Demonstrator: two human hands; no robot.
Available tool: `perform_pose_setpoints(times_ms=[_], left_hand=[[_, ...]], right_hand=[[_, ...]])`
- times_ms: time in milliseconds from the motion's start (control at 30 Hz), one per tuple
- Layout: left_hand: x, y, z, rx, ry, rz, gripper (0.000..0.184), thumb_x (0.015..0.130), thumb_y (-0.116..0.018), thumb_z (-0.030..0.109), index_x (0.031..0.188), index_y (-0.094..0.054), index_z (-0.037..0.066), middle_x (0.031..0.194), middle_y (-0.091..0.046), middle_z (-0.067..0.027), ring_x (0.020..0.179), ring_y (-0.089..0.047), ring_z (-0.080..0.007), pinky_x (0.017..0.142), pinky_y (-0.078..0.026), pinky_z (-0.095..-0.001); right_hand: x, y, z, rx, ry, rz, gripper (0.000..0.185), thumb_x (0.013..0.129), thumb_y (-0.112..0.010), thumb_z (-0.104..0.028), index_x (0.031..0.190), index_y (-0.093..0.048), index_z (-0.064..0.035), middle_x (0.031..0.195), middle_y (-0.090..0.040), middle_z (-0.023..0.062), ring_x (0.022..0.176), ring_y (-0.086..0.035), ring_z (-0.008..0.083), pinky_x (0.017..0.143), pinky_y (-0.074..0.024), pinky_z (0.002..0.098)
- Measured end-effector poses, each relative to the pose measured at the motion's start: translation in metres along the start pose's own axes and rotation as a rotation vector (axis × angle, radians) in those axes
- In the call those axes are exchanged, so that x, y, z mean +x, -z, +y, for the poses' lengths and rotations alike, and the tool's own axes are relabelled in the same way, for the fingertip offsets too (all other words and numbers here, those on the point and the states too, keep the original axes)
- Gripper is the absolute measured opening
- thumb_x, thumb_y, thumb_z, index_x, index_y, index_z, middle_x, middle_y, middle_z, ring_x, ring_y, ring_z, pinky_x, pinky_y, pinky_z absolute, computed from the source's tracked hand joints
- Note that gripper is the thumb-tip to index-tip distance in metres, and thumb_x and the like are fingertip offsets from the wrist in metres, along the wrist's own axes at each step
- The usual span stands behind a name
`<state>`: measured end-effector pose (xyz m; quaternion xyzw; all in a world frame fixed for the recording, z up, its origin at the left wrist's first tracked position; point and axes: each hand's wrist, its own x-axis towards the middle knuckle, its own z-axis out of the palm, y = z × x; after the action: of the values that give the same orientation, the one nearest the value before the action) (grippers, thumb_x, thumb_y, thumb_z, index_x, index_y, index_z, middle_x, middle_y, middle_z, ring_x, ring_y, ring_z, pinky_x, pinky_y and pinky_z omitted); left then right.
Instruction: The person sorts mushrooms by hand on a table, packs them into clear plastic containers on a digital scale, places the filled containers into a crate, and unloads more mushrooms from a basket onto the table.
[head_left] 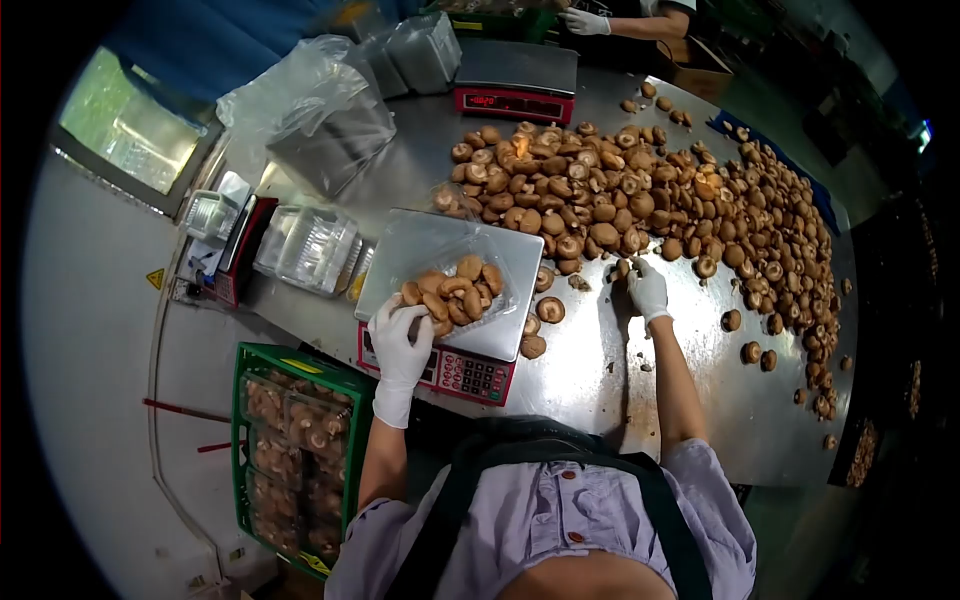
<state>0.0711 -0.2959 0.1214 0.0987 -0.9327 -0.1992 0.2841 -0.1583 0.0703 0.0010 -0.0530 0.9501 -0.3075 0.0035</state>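
Observation:
My left hand [400, 345], in a white glove, bends its fingers around a shiitake mushroom [411, 293] at the near left corner of a clear plastic tray [503, 262]. Several more brown shiitake mushrooms [455, 285] lie in this tray, which rests on the steel plate of a red digital scale [520, 352]. Over the table's middle, my gloved right hand [648, 290] has its fingers drawn together at a small shiitake mushroom [622, 268], just below the big mushroom pile [600, 190]. Part of the grip is hidden on both hands.
Loose mushrooms [549, 309] lie right of the scale. Stacked empty trays [310, 250] and a plastic bag [300, 95] are at the left. A green crate [242, 440] with packed trays stands below. Another scale [515, 103] and a co-worker's gloved hand [585, 22] are at the back.

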Motion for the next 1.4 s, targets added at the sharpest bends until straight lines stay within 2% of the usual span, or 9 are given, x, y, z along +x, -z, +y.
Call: perform_pose_setpoints(times_ms=[100, 167, 467, 667, 833, 900, 1100, 1233, 1400], left_hand=[[-0.003, 0.003, 0.012, 0.102, 0.010, -0.006, 0.020, 0.075, -0.073, 0.022, 0.089, -0.064, 0.011, 0.086, -0.066, -0.0032, 0.114, -0.053, -0.0281, 0.094, -0.034, -0.0478], [-0.008, -0.010, 0.002, 0.081, 0.045, 0.055, 0.019, 0.075, -0.072, 0.020, 0.089, -0.064, 0.011, 0.083, -0.066, -0.0024, 0.114, -0.053, -0.0290, 0.094, -0.034, -0.0493], [0.006, 0.002, 0.005, -0.082, 0.069, 0.054, 0.040, 0.072, -0.066, 0.010, 0.111, -0.060, 0.011, 0.115, -0.060, -0.0101, 0.114, -0.051, -0.0326, 0.097, -0.036, -0.0438], [0.004, -0.011, -0.006, -0.197, 0.007, -0.063, 0.042, 0.067, -0.071, 0.008, 0.108, -0.062, 0.009, 0.109, -0.060, -0.0097, 0.105, -0.055, -0.0301, 0.095, -0.038, -0.0443], [-0.002, -0.014, -0.005, -0.300, 0.107, 0.031, 0.045, 0.063, -0.076, 0.006, 0.106, -0.061, 0.006, 0.109, -0.059, -0.0123, 0.099, -0.058, -0.0322, 0.087, -0.045, -0.0408], [-0.002, -0.015, -0.005, -0.303, 0.111, 0.050, 0.046, 0.062, -0.077, 0.005, 0.105, -0.060, 0.005, 0.109, -0.059, -0.0131, 0.098, -0.058, -0.0330, 0.086, -0.047, -0.0398], [0.006, 0.000, -0.003, -0.315, 0.149, 0.151, 0.053, 0.070, -0.077, 0.008, 0.119, -0.058, 0.003, 0.126, -0.053, -0.0180, 0.118, -0.051, -0.0318, 0.098, -0.043, -0.0380], [0.030, 0.005, -0.059, -0.632, 0.480, 0.286, 0.034, 0.089, -0.062, 0.013, 0.119, -0.058, -0.002, 0.120, -0.057, -0.0126, 0.110, -0.055, -0.0237, 0.095, -0.044, -0.0351], [0.078, 0.004, -0.109, -0.952, 0.835, 0.158, 0.041, 0.091, -0.061, 0.025, 0.123, -0.056, 0.001, 0.114, -0.058, -0.0080, 0.106, -0.055, -0.0208, 0.091, -0.044, -0.0324]], right_hand=[[-0.027, -0.011, -0.028, -0.028, 0.182, -0.041, 0.047, 0.083, -0.064, -0.031, 0.121, -0.056, -0.0048, 0.114, -0.062, 0.0200, 0.102, -0.059, 0.0376, 0.087, -0.0486, 0.0421], [-0.034, -0.019, -0.036, -0.037, 0.290, 0.040, 0.049, 0.080, -0.068, -0.023, 0.123, -0.053, -0.0041, 0.104, -0.064, 0.0214, 0.097, -0.061, 0.0389, 0.083, -0.0498, 0.0424], [-0.010, 0.001, -0.075, 0.282, -0.056, 0.077, 0.038, 0.081, -0.071, -0.029, 0.108, -0.063, -0.0049, 0.098, -0.070, 0.0146, 0.089, -0.068, 0.0245, 0.078, -0.0512, 0.0314], [-0.031, 0.023, -0.213, 0.474, 0.525, -0.004, 0.041, 0.084, -0.069, -0.028, 0.119, -0.059, -0.0103, 0.099, -0.068, 0.0140, 0.079, -0.068, 0.0216, 0.072, -0.0529, 0.0301], [-0.039, -0.020, -0.256, -0.079, 1.081, -0.077, 0.048, 0.082, -0.056, -0.010, 0.130, -0.050, -0.0144, 0.126, -0.055, 0.0118, 0.111, -0.053, 0.0328, 0.093, -0.0431, 0.0407], [-0.042, -0.031, -0.253, -0.192, 1.029, -0.145, 0.050, 0.082, -0.050, -0.006, 0.132, -0.048, -0.0131, 0.132, -0.050, 0.0137, 0.117, -0.049, 0.0363, 0.098, -0.0396, 0.0435], [-0.038, 0.013, -0.231, 0.307, 0.715, -0.203, 0.050, 0.083, -0.050, 0.001, 0.132, -0.050, -0.0080, 0.121, -0.057, 0.0210, 0.112, -0.055, 0.0353, 0.099, -0.0432, 0.0367], [-0.034, 0.029, -0.180, 0.503, 0.330, -0.285, 0.034, 0.087, -0.056, -0.008, 0.121, -0.061, -0.0040, 0.111, -0.067, 0.0118, 0.101, -0.063, 0.0193, 0.091, -0.0468, 0.0281], [-0.041, 0.050, -0.146, 0.576, 0.184, -0.281, 0.032, 0.091, -0.056, -0.013, 0.120, -0.060, 0.0010, 0.113, -0.066, 0.0112, 0.101, -0.061, 0.0147, 0.087, -0.0474, 0.0270]])
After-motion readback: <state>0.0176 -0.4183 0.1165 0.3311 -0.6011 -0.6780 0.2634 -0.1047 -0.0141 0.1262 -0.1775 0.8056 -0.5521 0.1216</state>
